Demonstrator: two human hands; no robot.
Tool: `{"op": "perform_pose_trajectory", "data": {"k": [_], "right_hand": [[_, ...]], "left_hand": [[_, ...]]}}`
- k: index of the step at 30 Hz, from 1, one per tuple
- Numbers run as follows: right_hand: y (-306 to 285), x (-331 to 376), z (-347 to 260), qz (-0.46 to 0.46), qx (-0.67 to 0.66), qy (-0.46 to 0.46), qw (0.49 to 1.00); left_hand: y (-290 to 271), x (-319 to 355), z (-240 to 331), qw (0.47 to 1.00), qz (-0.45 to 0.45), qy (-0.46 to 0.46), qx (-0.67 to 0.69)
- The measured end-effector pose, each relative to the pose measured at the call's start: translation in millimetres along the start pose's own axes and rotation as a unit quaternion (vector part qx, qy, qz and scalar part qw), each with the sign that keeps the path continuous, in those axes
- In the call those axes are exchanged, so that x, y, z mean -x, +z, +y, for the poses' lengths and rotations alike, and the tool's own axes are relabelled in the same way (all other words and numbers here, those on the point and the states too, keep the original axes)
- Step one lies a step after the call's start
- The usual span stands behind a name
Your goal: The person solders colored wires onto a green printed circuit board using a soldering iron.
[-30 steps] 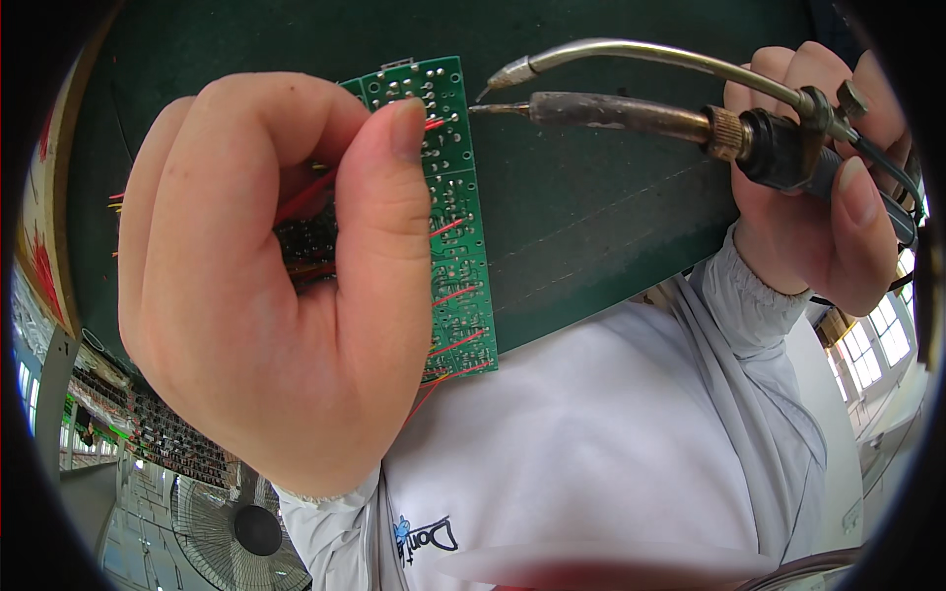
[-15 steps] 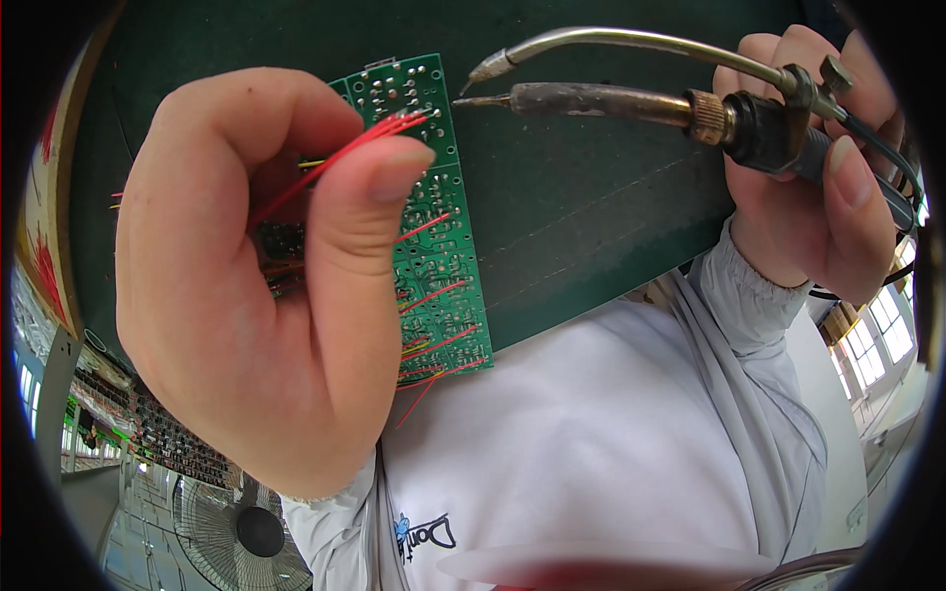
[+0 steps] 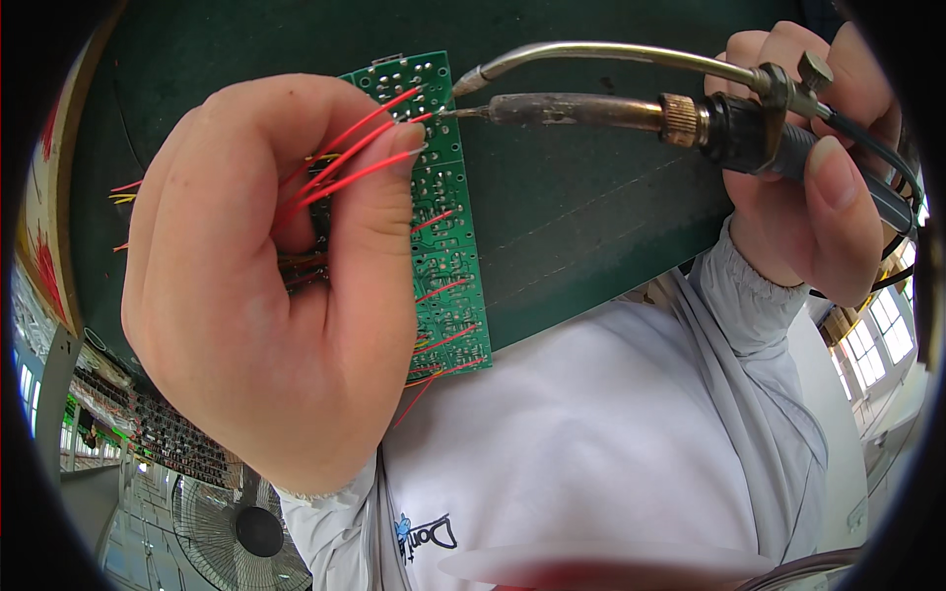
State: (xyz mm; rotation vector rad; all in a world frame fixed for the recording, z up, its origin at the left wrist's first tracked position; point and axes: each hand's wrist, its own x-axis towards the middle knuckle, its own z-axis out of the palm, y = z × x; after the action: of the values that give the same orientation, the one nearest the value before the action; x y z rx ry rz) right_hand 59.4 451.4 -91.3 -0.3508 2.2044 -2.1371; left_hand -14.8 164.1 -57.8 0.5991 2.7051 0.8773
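My left hand (image 3: 266, 286) is closed with its thumb bent, pinching several thin red wires (image 3: 360, 178) that fan out over a green circuit board (image 3: 448, 261). Their bare ends reach the upper part of the board. Other red and yellow wires lie along the board lower down; part of it is hidden behind my hand. My right hand (image 3: 838, 207) grips a soldering iron (image 3: 581, 110) by its dark handle. The iron's tip meets the board's right edge area at a wire end. Clamped to the iron, a curved metal tube (image 3: 611, 53) ends just above that tip.
Under the board is a dark green work mat (image 3: 572, 227). Bundles of red wire (image 3: 45, 276) lie beyond the wooden edge (image 3: 81, 128) at left. A black cable runs off the iron at right. At lower left stands a fan (image 3: 258, 532).
The soldering iron has moved left, bringing its tip onto the board. My left hand has shifted slightly right, and the red wires have spread apart.
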Motion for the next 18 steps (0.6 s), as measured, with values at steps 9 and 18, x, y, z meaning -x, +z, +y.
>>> {"op": "perform_pose_trajectory", "data": {"k": [9,18], "right_hand": [[8.2,-1.9,-4.0,0.037,0.004,0.019,0.999],[-0.8,0.7,2.0,0.025,-0.041,-0.006,0.999]], "left_hand": [[0.2,-1.2,-0.8,1.0,0.007,0.009,0.003],[0.8,-1.2,-2.5,1.0,0.005,0.013,0.012]]}}
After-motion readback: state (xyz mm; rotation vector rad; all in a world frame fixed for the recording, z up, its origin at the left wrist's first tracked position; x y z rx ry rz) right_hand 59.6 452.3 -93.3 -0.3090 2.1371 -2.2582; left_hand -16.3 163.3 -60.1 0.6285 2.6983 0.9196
